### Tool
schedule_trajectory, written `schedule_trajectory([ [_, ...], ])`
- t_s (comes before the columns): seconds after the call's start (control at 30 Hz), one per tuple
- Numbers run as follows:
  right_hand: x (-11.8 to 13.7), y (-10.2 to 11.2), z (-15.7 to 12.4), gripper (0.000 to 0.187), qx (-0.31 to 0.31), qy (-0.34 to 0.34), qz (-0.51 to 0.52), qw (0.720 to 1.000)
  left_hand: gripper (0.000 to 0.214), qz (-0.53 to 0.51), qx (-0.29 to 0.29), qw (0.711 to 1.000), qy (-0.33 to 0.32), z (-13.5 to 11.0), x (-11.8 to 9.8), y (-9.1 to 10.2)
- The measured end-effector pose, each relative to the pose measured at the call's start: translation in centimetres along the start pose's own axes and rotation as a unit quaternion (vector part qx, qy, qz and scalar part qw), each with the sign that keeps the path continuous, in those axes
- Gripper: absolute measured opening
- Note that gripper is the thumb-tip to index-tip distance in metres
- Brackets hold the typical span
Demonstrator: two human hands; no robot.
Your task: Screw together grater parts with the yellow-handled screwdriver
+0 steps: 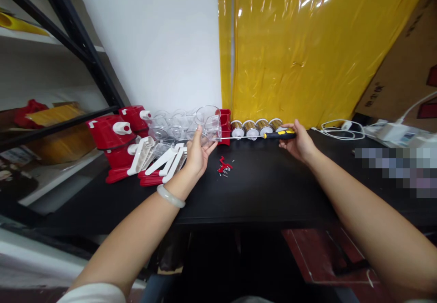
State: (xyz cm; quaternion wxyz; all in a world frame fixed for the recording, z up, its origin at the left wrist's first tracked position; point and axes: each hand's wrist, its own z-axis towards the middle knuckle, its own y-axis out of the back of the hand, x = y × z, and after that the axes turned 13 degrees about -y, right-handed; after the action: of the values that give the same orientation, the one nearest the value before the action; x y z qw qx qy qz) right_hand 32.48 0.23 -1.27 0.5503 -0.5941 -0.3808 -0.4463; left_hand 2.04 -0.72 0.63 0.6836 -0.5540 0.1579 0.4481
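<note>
My left hand (197,150) grips a clear plastic container (208,123) with a red end piece (225,125), holding it on its side at the back of the black table (266,189). My right hand (297,142) is closed around the black and yellow handle of a screwdriver (278,134). Its long metal shaft runs left into the red end of the container. A bracelet sits on my left wrist. A small heap of screws and red bits (224,166) lies on the table between my hands.
More clear containers (169,125), red bases (112,134) and white levers (160,159) crowd the left back of the table. Several gold-wound spools (256,128) line the yellow sheet (307,43). White cables and a power strip (385,132) lie at right. A black shelf frame (78,39) stands left.
</note>
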Motion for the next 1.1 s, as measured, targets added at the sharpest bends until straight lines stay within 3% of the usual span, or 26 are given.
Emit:
schedule_trajectory([
  [0.07, -0.3, 0.1, 0.4, 0.043, -0.021, 0.008, -0.051, 0.998, 0.033, 0.002, 0.003, 1.0, -0.002, 0.0, 0.0, 0.0],
  [0.17, -0.5, 0.0, 0.4, 0.034, -0.024, 0.019, -0.087, 0.996, 0.034, 0.003, 0.005, 1.0, -0.003, 0.0, 0.0, 0.0],
  [0.23, -0.3, -0.1, 0.1, 0.025, -0.011, 0.011, -0.05, 0.999, 0.035, -0.002, 0.002, 1.0, -0.005, 0.1, 0.0, 0.1],
  [0.37, 0.2, -0.2, -0.7, 0.033, 0.046, -0.01, 0.02, 0.999, 0.037, -0.011, -0.009, 1.0, 0.002, 0.2, 0.1, 0.2],
  [0.5, 0.1, -0.1, -0.4, 0.028, 0.017, 0.014, 0.007, 1.0, 0.036, -0.006, -0.004, 1.0, 0.005, 0.1, 0.0, 0.1],
  [0.63, -0.5, 0.0, 0.4, 0.051, -0.02, 0.012, -0.061, 0.998, 0.034, 0.003, -0.003, 1.0, 0.01, 0.0, -0.1, 0.0],
  [0.73, -0.6, 0.0, 0.5, 0.04, -0.032, 0.019, -0.1, 0.994, 0.034, 0.004, -0.006, 1.0, 0.014, 0.0, -0.2, 0.0],
  [0.83, -0.3, -0.1, 0.0, 0.027, -0.022, 0.01, -0.052, 0.998, 0.034, 0.0, -0.013, 1.0, 0.015, -0.1, -0.3, -0.2],
  [1.0, 0.5, -0.3, -1.0, 0.038, 0.051, -0.007, 0.019, 0.998, 0.038, -0.003, -0.01, 1.0, 0.019, -0.2, -0.3, -0.2],
  [1.1, 0.5, -0.2, -0.8, 0.026, 0.051, -0.017, 0.015, 0.998, 0.035, -0.002, -0.011, 1.0, 0.013, -0.1, -0.2, -0.1],
])
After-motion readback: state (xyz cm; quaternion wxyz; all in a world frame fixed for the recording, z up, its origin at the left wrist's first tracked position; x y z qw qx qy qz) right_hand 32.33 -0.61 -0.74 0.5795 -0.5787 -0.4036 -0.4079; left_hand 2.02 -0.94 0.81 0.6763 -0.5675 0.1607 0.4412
